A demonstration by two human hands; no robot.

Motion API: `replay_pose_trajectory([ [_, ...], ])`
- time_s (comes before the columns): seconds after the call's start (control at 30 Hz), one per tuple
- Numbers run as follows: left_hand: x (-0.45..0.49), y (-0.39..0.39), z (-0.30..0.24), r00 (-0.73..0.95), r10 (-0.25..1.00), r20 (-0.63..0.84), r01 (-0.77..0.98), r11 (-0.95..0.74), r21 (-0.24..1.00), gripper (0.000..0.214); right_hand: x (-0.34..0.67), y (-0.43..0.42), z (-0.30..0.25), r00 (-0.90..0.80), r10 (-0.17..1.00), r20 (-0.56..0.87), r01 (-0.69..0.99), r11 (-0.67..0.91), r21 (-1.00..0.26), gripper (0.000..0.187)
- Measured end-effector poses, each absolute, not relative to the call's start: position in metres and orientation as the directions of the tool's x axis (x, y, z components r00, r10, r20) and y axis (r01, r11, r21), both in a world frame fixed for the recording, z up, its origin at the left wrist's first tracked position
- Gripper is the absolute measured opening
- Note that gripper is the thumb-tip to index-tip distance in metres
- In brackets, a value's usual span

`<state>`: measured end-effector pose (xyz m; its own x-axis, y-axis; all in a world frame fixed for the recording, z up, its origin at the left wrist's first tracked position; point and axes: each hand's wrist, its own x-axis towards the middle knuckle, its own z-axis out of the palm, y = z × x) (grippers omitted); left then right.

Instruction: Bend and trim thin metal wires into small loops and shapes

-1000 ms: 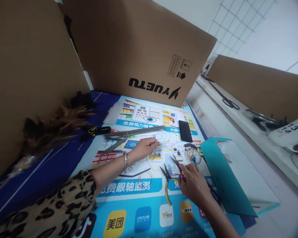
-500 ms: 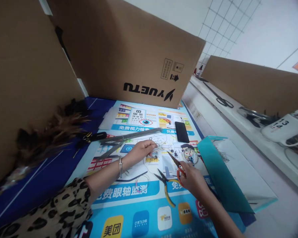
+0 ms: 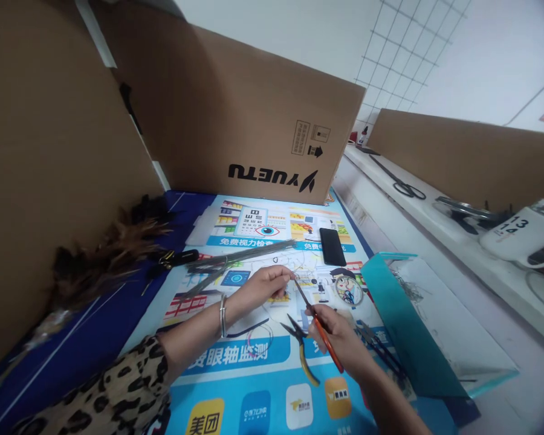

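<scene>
My right hand grips scissors with orange-red handles; their blades look closed or nearly so. The blade tip meets the fingertips of my left hand, which is pinched on a thin strand. Whether this is wire or thread I cannot tell; faint pale loops show beside the fingers. Below the hands, pliers with yellow handles lie with their jaws apart. To their left rests a loose pinkish coil. A round clear container with small colourful contents sits beyond my right hand.
A bundle of thin grey rods lies behind my left hand, near a black phone. At right stands a teal-sided box, with dark-handled tools beside it. Brown feathers lie left; a large carton stands behind.
The scissors have moved up and left to my left fingertips and turned edge-on, their blades now closer together. My left hand has shifted slightly right. The camera view has tilted a little.
</scene>
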<state>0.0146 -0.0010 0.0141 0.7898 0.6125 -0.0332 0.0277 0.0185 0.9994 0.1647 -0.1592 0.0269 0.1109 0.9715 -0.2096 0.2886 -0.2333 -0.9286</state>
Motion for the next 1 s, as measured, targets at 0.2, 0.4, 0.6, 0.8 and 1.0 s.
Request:
replay_pose_trajectory([
  [0.2,0.013,-0.003,0.012,0.812,0.583,-0.042,0.063,-0.017,0.998,0.025,0.165,-0.157,0.027,0.128,0.969,-0.211,0.340,-0.243,-0.908,0.023],
  [0.4,0.012,0.002,0.005,0.860,0.506,-0.064,0.030,0.076,0.997,0.021,0.167,-0.155,0.030,0.101,0.963,-0.251,0.322,-0.270,-0.907,0.025],
  [0.6,0.008,0.004,0.014,0.907,0.402,-0.125,0.056,0.180,0.982,0.020,0.166,-0.154,0.033,0.083,0.955,-0.284,0.309,-0.295,-0.904,0.025],
  [0.8,0.006,0.003,0.017,0.908,0.390,-0.151,0.144,0.048,0.988,0.019,0.169,-0.157,0.033,0.055,0.947,-0.317,0.288,-0.319,-0.903,0.029],
  [1.0,0.006,-0.001,0.020,0.833,0.550,-0.058,0.283,-0.334,0.899,0.016,0.172,-0.157,0.030,0.053,0.944,-0.326,0.295,-0.327,-0.898,0.032],
])
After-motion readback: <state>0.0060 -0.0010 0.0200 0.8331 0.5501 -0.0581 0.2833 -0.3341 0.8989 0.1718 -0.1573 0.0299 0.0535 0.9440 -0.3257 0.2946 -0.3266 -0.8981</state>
